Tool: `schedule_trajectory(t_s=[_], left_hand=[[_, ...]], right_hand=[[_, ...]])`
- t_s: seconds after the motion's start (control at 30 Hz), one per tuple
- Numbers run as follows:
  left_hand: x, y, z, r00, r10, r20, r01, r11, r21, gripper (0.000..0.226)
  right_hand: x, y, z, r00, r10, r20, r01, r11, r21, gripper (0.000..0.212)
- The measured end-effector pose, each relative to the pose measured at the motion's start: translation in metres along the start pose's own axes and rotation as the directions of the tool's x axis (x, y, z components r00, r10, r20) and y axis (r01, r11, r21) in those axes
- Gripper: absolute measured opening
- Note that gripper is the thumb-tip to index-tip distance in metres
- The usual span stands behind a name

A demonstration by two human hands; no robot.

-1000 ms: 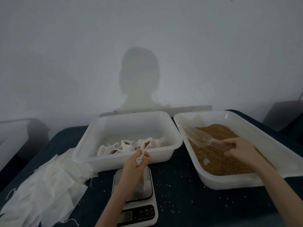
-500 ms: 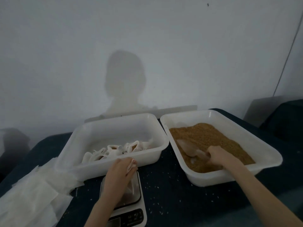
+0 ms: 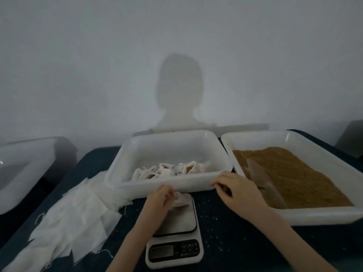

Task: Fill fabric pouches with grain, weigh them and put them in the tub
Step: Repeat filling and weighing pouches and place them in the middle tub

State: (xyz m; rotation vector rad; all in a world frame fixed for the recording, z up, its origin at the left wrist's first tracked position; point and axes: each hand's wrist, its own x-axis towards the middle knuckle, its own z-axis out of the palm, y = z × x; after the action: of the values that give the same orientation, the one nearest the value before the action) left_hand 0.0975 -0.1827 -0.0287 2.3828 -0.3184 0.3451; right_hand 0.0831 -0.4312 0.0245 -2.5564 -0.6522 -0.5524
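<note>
Closest, at 6 o'clock, is a white kitchen scale on the dark blue table. Its little screen faces the person and its grey plate sits at the far end. Small loose grains dot the table around it.

The left hand is over the plate. Its fingers are curled and pinch the top of a white fabric pouch. The pouch rests on the plate, with its long side running from the hand toward 3 o'clock.

The right hand is just beside it, at about 2 o'clock from the scale. Its fingers are bent loosely and it holds nothing. It is above the table, between the two tubs.

At 8 o'clock lies a heap of flat empty pouches, spread from the near left corner up to the middle tub.

Farther back, at 12 o'clock, is the white tub. Filled pouches lie in a row along its near side. Its front wall hides their lower parts.

At 2 o'clock is a second white tub full of brown grain. A clear scoop lies in the grain. Its wide end points away and its handle points toward the person.

Another white tub sits off the table at 9 o'clock. Behind everything is a pale wall with a person's shadow on it.
</note>
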Motion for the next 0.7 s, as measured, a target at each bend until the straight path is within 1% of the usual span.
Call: schedule_trajectory(t_s=[0.03, 0.1, 0.17, 0.23, 0.27, 0.33, 0.4, 0.47, 0.5, 0.57, 0.7], left_hand=[[-0.002, -0.006, -0.001, 1.0, 0.006, 0.023, -0.006, 0.999, 0.032, 0.033], [-0.007, -0.015, -0.004, 1.0, -0.01, 0.012, 0.009, 0.998, 0.067, 0.034], [-0.01, -0.02, -0.007, 0.999, -0.043, 0.027, 0.041, 0.996, 0.08, 0.029], [-0.012, -0.024, -0.009, 0.997, -0.055, 0.05, 0.052, 0.998, 0.045, 0.021], [-0.014, -0.026, -0.01, 0.998, -0.055, 0.037, 0.055, 0.998, -0.011, 0.017], [-0.017, -0.028, -0.013, 0.996, -0.085, -0.012, 0.08, 0.971, -0.226, 0.004], [-0.02, -0.031, -0.013, 0.988, -0.136, -0.072, 0.089, 0.887, -0.453, 0.019], [-0.023, -0.037, -0.011, 0.957, -0.237, -0.17, 0.089, 0.792, -0.604, 0.024], [-0.023, -0.041, -0.009, 0.929, -0.299, -0.217, 0.098, 0.765, -0.637, 0.024], [-0.024, -0.05, -0.005, 0.88, -0.392, -0.267, 0.135, 0.746, -0.653, 0.028], [-0.024, -0.059, 0.001, 0.841, -0.463, -0.281, 0.196, 0.744, -0.639, 0.035]], right_hand=[[0.001, -0.004, 0.013, 1.0, 0.001, 0.021, -0.002, 1.0, 0.026, 0.013], [0.003, -0.006, 0.039, 0.997, 0.047, 0.061, -0.052, 0.994, 0.096, 0.014], [0.005, -0.004, 0.064, 0.99, 0.09, 0.105, -0.105, 0.984, 0.144, 0.016], [0.007, 0.0, 0.085, 0.984, 0.136, 0.115, -0.155, 0.971, 0.181, 0.015], [0.008, 0.002, 0.094, 0.98, 0.169, 0.106, -0.188, 0.96, 0.208, 0.014], [0.008, 0.007, 0.109, 0.965, 0.249, 0.087, -0.263, 0.925, 0.274, 0.013], [0.008, 0.01, 0.118, 0.946, 0.315, 0.081, -0.325, 0.895, 0.305, 0.013], [0.008, 0.014, 0.122, 0.937, 0.345, 0.06, -0.345, 0.881, 0.324, 0.014], [0.008, 0.016, 0.122, 0.934, 0.354, 0.045, -0.347, 0.871, 0.347, 0.015], [0.006, 0.021, 0.122, 0.92, 0.391, 0.027, -0.364, 0.826, 0.43, 0.019], [0.005, 0.029, 0.12, 0.841, 0.54, 0.022, -0.442, 0.665, 0.602, 0.025]])
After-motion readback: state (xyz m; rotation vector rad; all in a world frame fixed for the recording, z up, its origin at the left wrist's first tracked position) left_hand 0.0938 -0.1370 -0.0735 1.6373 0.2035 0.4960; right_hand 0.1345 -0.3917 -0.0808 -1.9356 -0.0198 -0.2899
